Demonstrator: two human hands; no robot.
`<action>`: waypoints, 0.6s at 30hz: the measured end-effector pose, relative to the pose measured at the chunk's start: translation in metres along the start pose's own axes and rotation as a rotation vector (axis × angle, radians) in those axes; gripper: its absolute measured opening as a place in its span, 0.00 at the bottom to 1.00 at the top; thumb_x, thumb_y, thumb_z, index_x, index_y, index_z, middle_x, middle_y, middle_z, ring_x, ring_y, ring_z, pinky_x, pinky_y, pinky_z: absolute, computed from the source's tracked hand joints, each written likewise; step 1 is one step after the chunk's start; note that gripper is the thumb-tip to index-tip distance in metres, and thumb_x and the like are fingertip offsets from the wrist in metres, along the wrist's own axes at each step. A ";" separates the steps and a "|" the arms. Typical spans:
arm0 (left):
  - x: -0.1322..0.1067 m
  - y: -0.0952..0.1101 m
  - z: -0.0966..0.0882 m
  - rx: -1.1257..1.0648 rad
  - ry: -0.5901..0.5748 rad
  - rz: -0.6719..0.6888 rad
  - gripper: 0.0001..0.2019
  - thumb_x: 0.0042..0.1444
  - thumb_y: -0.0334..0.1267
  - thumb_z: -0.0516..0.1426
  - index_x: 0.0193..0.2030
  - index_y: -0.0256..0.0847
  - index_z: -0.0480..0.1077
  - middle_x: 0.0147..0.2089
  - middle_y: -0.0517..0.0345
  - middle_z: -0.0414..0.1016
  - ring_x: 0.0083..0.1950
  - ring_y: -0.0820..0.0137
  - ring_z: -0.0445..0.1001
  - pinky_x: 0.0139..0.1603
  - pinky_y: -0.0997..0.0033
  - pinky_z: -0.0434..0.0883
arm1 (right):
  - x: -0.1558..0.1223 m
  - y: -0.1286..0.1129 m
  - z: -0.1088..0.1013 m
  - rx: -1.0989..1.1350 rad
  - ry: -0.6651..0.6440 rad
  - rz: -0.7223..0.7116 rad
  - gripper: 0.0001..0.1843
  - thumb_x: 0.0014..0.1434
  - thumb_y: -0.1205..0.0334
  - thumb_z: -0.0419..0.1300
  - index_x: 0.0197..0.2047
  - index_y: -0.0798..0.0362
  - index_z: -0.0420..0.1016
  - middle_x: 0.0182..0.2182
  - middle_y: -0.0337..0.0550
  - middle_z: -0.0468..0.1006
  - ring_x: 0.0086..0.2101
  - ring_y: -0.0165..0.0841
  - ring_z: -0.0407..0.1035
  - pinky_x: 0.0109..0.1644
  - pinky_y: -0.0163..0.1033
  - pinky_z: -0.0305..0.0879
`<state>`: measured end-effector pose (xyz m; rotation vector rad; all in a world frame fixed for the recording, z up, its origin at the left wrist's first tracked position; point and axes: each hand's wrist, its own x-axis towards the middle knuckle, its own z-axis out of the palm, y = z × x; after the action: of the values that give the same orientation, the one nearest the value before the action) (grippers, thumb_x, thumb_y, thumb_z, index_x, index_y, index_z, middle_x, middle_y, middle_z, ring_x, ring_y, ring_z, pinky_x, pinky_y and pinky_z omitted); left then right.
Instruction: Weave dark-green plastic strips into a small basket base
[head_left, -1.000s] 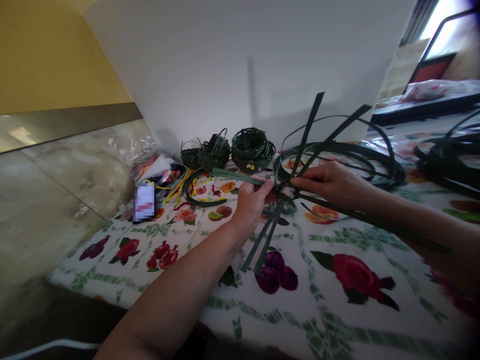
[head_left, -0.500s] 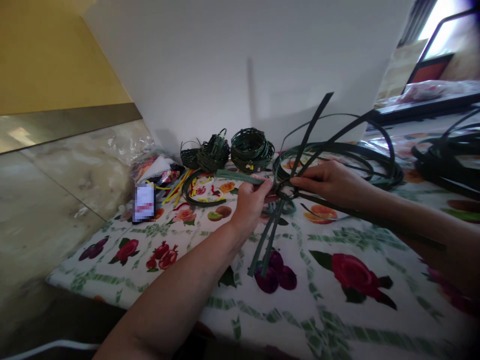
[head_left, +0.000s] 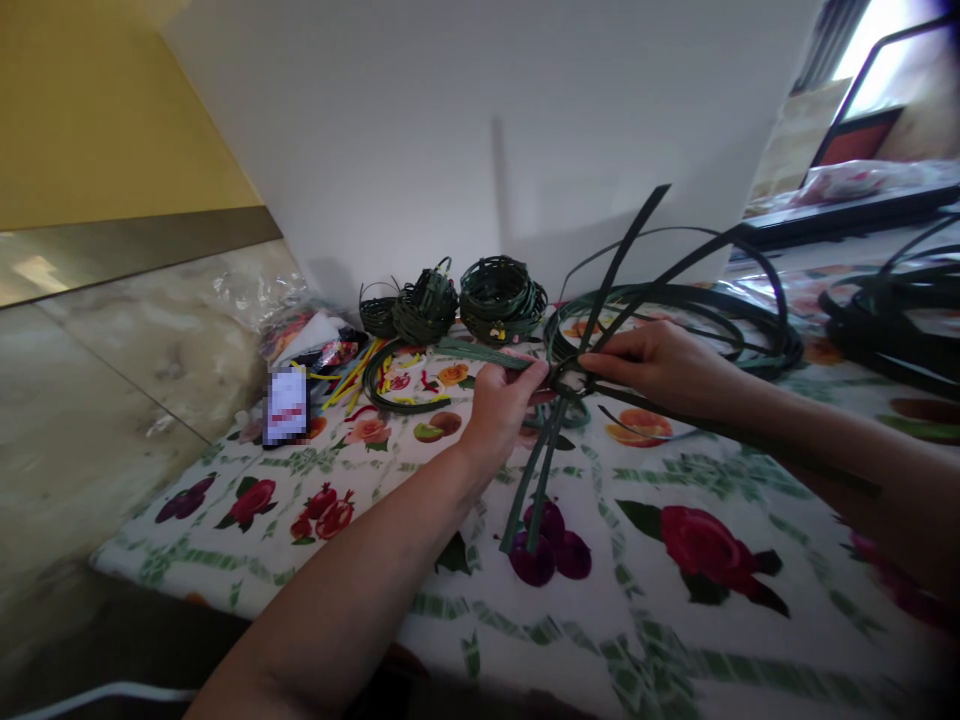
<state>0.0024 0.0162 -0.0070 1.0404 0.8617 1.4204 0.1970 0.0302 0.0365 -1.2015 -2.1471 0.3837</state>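
Between my two hands is a piece of weaving [head_left: 571, 382] made of dark green flat strips, with a small ringed centre. My left hand [head_left: 507, 395] pinches its left side, where strips stick out to the left. From the right, my right hand [head_left: 637, 358] grips the weave's edge between thumb and fingers. Two strips [head_left: 534, 475] hang down toward me, and two longer ones [head_left: 624, 255] rise up and to the right. Another strip runs under my right forearm. My fingers hide part of the weave's rim.
Woven green bundles [head_left: 502, 298] stand against the white panel [head_left: 465, 130]. Behind my right hand lies a large coil of strips [head_left: 780, 340], with another coil [head_left: 892, 320] farther right. Yellow sticks [head_left: 361, 370], a phone-like object [head_left: 286, 405] and plastic bags [head_left: 259, 300] sit left on the flowered tablecloth [head_left: 337, 580].
Both hands keep their grip on the weaving, which has hardly moved. The whole view has shifted very slightly.
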 end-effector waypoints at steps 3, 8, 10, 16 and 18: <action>0.000 -0.001 0.000 0.012 -0.002 0.023 0.12 0.53 0.38 0.70 0.33 0.37 0.73 0.31 0.60 0.75 0.34 0.71 0.77 0.39 0.69 0.79 | 0.000 0.001 0.000 -0.002 0.003 -0.016 0.29 0.63 0.39 0.59 0.18 0.49 0.67 0.15 0.38 0.62 0.22 0.31 0.57 0.29 0.42 0.52; 0.002 -0.004 -0.001 0.080 -0.015 0.075 0.14 0.49 0.36 0.72 0.35 0.38 0.72 0.32 0.60 0.77 0.35 0.71 0.78 0.40 0.70 0.78 | 0.001 0.004 0.000 0.003 0.032 -0.047 0.28 0.63 0.40 0.59 0.18 0.49 0.68 0.15 0.37 0.62 0.21 0.30 0.57 0.29 0.41 0.53; 0.004 -0.006 -0.003 0.129 -0.009 0.115 0.14 0.48 0.33 0.72 0.36 0.39 0.72 0.33 0.59 0.78 0.37 0.70 0.79 0.44 0.69 0.78 | 0.001 0.004 0.001 0.005 0.033 -0.052 0.27 0.63 0.42 0.59 0.18 0.49 0.68 0.15 0.37 0.63 0.21 0.30 0.57 0.29 0.41 0.53; 0.007 -0.011 -0.006 0.265 0.021 0.181 0.11 0.50 0.31 0.69 0.36 0.40 0.71 0.34 0.59 0.78 0.39 0.68 0.80 0.49 0.65 0.78 | 0.001 0.004 0.006 0.000 0.024 -0.032 0.26 0.64 0.44 0.59 0.19 0.50 0.70 0.16 0.37 0.65 0.21 0.30 0.58 0.29 0.40 0.53; 0.007 -0.010 -0.007 0.279 0.016 0.179 0.11 0.51 0.31 0.68 0.36 0.40 0.70 0.34 0.59 0.79 0.39 0.68 0.80 0.48 0.65 0.77 | 0.002 0.008 0.005 -0.002 0.002 -0.029 0.26 0.64 0.43 0.59 0.20 0.51 0.72 0.16 0.37 0.65 0.21 0.29 0.58 0.29 0.40 0.53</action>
<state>-0.0003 0.0242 -0.0177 1.3464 1.0194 1.4856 0.1978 0.0363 0.0295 -1.1697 -2.1610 0.3676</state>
